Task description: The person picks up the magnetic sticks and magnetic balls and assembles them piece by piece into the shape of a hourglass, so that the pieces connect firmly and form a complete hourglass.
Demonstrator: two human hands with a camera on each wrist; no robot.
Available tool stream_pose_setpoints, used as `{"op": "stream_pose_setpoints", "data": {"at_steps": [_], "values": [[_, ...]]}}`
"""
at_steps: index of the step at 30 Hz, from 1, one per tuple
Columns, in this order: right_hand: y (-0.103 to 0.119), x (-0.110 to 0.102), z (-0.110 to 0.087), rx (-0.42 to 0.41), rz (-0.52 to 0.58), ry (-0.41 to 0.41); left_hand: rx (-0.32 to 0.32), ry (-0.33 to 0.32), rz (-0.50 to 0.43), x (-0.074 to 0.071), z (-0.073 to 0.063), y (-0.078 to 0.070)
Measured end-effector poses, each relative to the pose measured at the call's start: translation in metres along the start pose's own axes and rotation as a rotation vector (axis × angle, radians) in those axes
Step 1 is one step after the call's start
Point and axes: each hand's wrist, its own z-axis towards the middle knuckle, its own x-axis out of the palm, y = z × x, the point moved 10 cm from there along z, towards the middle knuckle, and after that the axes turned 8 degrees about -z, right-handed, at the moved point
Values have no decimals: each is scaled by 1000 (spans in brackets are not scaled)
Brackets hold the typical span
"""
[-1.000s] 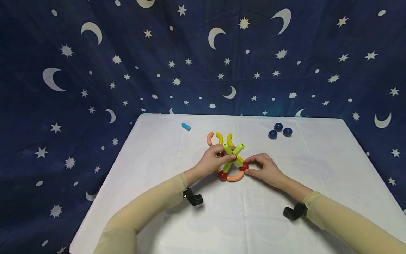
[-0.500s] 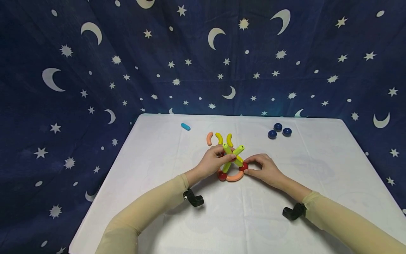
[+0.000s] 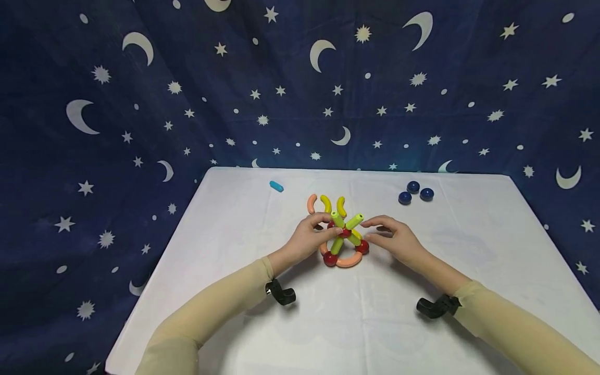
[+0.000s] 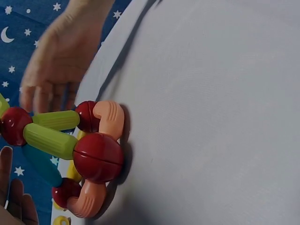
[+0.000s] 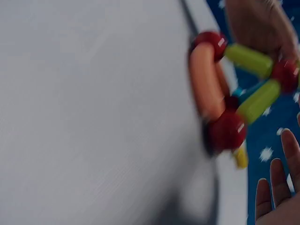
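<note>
A toy figure of magnetic sticks and balls (image 3: 337,245) stands on the table. Its base joins red balls (image 3: 330,259) with peach curved sticks (image 3: 349,260) and a yellow one. Lime sticks and a teal stick (image 4: 42,164) slant up to a top red ball (image 3: 345,233), from which two lime sticks (image 3: 356,221) point upward. My left hand (image 3: 309,235) is at the figure's left, thumb tip right at the top ball, fingers loosely extended. Just right of the figure is my right hand (image 3: 392,240), its fingers spread and apart from the lower right ball.
Behind the figure lie a peach curved stick (image 3: 311,203) and two yellow curved sticks (image 3: 341,206). A short blue stick (image 3: 276,186) is at the back left. Three dark blue balls (image 3: 413,187) sit together at the back right. A starry cloth (image 3: 300,104) hangs behind the white table (image 3: 422,333).
My right hand has let go of the lower right red ball and moved up and slightly away. My left thumb has drawn back leftward, uncovering the top ball. The figure stays in place.
</note>
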Motion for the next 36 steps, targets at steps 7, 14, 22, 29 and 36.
{"op": "stream_pose_setpoints", "data": {"at_steps": [7,14,22,29,36], "values": [[30,5,7,-39,55,-30,31,-2,-17,0,1,-4],[32,7,10,-26,79,-72,54,8,8,2,3,-6],[30,6,10,-34,56,-53,60,25,-13,9,5,-3],[-7,-58,16,-36,-66,-258,36,33,-69,18,7,-1],[-80,-143,18,226,-195,-418,24,39,-81,20,7,3]]}}
